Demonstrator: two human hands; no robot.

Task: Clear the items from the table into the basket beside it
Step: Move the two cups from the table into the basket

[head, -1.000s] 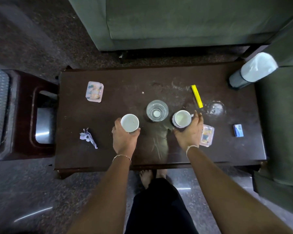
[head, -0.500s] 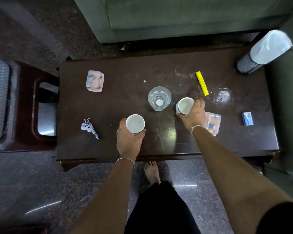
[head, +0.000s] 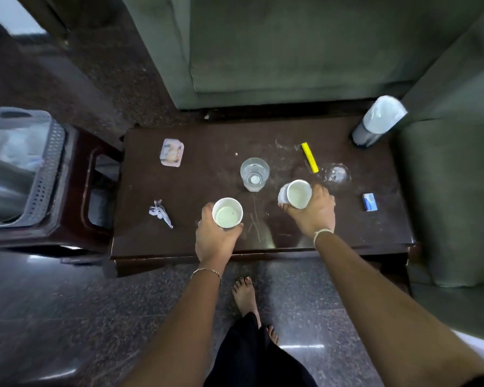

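Gripping one white paper cup, the left cup [head: 227, 213], in the left hand [head: 214, 241] at lower centre of the frame, fingers curled round its wall, mouth up and long axis close to vertical. Gripping the right cup [head: 296, 194] in the right hand [head: 313, 212], a little right of centre, clamped from the side, with its base showing toward the left of the frame, so probably somewhat tilted. Hard to tell whether resting on the dark table [head: 207, 177] or lifted just off it; likely lifted. Inside both, a pale bottom; liquid or not, cannot tell. At the far left of the frame, on a dark stool [head: 76, 191] beside the table, the grey perforated basket [head: 46, 169], blurred, well apart from both cups. Nearer to it: the left hand. For the right hand a longer way, across the table and past the left cup. So, in judgement, a sideways carry toward the left of the frame, not a reach forward. Both arms stretched forward and down from the lower edge, backs of the hands toward the camera. Not yet cleared: a glass [head: 254, 174] between the cups and further up, a yellow stick [head: 310, 157], a small blue box [head: 369, 202], a blister pack [head: 172, 152], and crumpled paper [head: 160, 213] between the left cup and the basket.
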